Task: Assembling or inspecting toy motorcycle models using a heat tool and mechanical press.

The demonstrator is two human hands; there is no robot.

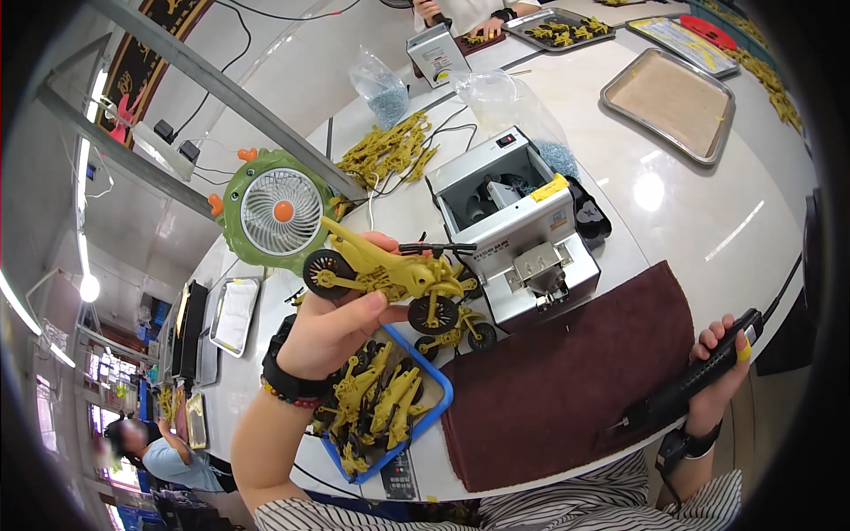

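My left hand (341,329) grips a yellow-green toy motorcycle (397,271) with black wheels and a black handlebar, holding it up above the table. The fingers behind it are partly hidden. At the right, my right hand (722,376) is wrapped round a black electric screwdriver (680,389), whose tip points left over a dark maroon cloth (567,380). Below my left hand, a blue-rimmed tray (445,389) holds several similar yellow-green and black toy pieces. Just behind the held motorcycle, another toy motorcycle (460,334) stands on the table between the tray and a metal machine.
The silver screw-feeder machine (531,239) stands behind the cloth. A green fan (283,212) stands at the left beside a metal post. Behind are a pile of yellow-green parts (390,152), bags of screws (385,99) and a metal tray (668,106). Another person's hand (485,34) works at the far side.
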